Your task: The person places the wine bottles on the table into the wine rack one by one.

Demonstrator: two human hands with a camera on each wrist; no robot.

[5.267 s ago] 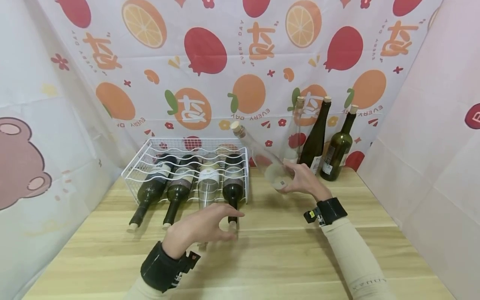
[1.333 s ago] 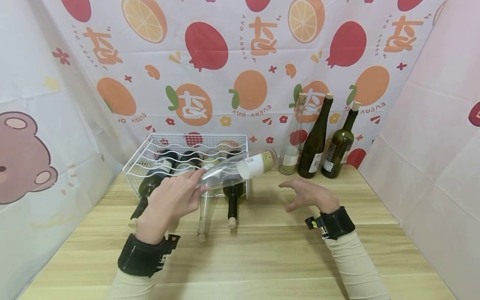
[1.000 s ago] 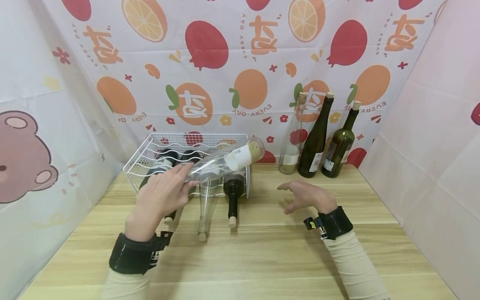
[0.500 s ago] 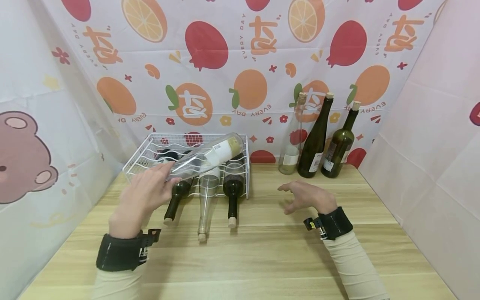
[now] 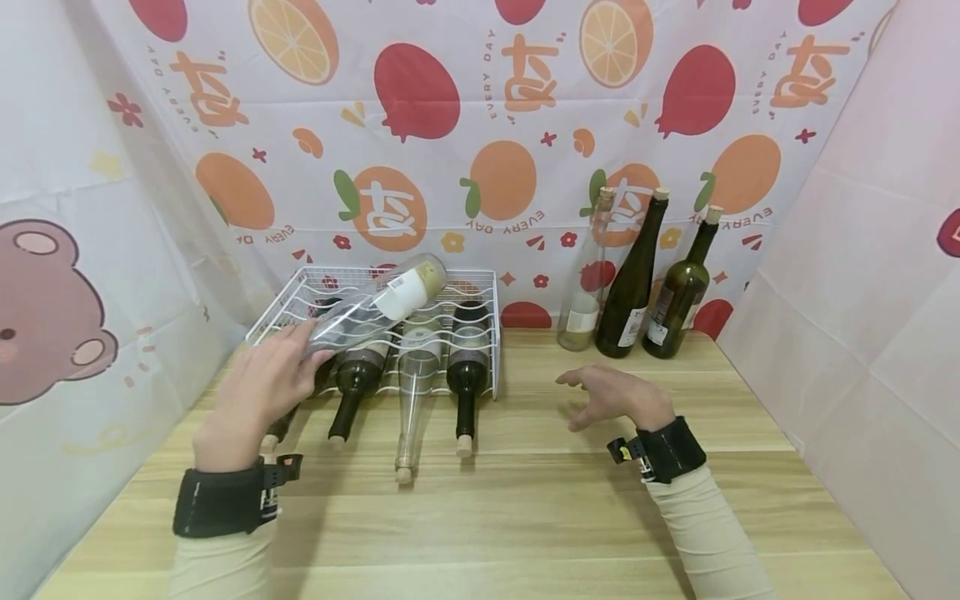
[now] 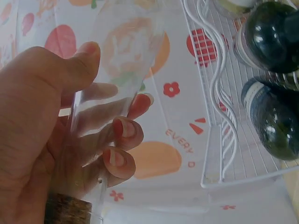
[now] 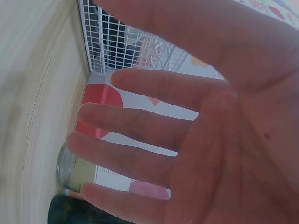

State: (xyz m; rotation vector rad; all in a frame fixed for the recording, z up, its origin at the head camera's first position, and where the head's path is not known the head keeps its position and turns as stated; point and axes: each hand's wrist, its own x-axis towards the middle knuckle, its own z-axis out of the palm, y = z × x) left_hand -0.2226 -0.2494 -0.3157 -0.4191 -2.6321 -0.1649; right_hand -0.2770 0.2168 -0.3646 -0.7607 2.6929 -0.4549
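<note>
My left hand (image 5: pixel 258 387) grips a clear glass wine bottle (image 5: pixel 375 304) by its neck. The bottle tilts over the rack with its labelled base up and to the right. In the left wrist view the fingers curl round the glass neck, and the bottle's cork (image 6: pixel 70 209) shows below the palm. Underneath stands a white wire rack (image 5: pixel 497 333), where dark bottles (image 5: pixel 360 375) and a clear bottle (image 5: pixel 412 408) lie with corked necks toward me. My right hand (image 5: pixel 618 396) hovers above the table, fingers spread and holding nothing.
Three corked bottles stand upright at the back right: a clear one (image 5: pixel 581 312), a tall dark green one (image 5: pixel 630 292) and a shorter green one (image 5: pixel 678 300). A fruit-print cloth (image 5: pixel 495 242) hangs behind the wooden table (image 5: pixel 540 517).
The clear bottle went from my right hand at its base to my left hand at its neck. My left hand has carried it leftward over the rack; the right hand stays almost still lately.
</note>
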